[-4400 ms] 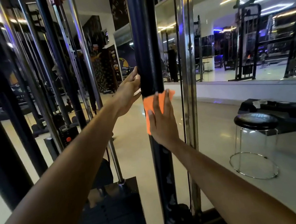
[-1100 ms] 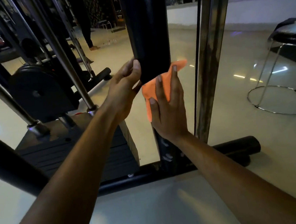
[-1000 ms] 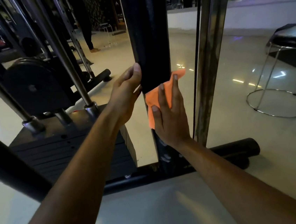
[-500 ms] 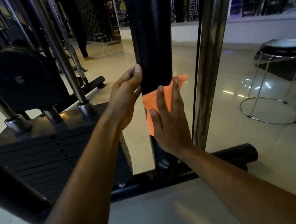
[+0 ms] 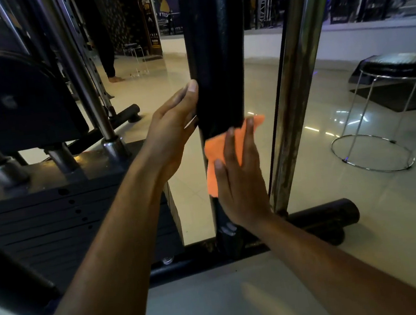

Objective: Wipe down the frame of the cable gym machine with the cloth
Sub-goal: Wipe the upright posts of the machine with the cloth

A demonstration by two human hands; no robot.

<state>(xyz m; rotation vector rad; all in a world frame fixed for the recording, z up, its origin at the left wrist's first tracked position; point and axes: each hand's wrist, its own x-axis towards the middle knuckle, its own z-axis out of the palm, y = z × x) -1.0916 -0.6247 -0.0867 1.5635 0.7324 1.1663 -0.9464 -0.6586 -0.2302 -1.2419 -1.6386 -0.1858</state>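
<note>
Cloth (image 5: 221,156) sits lower on the black upright (image 5: 214,54) than half a second back, nearer the base bar (image 5: 318,218). Right hand (image 5: 240,179) presses it flat against the upright, fingers (image 5: 249,137) straight and slightly apart, orange showing above and left of them. Left hand (image 5: 173,130) rests open-fingered on the upright's left edge, higher.

I note a chrome-legged stool (image 5: 398,101) with a black padded seat at the right, standing on the glossy pale tiled floor (image 5: 318,287); its ring base rests flat on the tiles. Ceiling lights reflect in the floor just left of that ring. At the far left background I see a person's dark trouser legs (image 5: 107,57) with one bare foot on the floor. Beside them stands a small clear stool (image 5: 137,59), and behind it a dark printed banner (image 5: 149,17), lettering unreadable.
</note>
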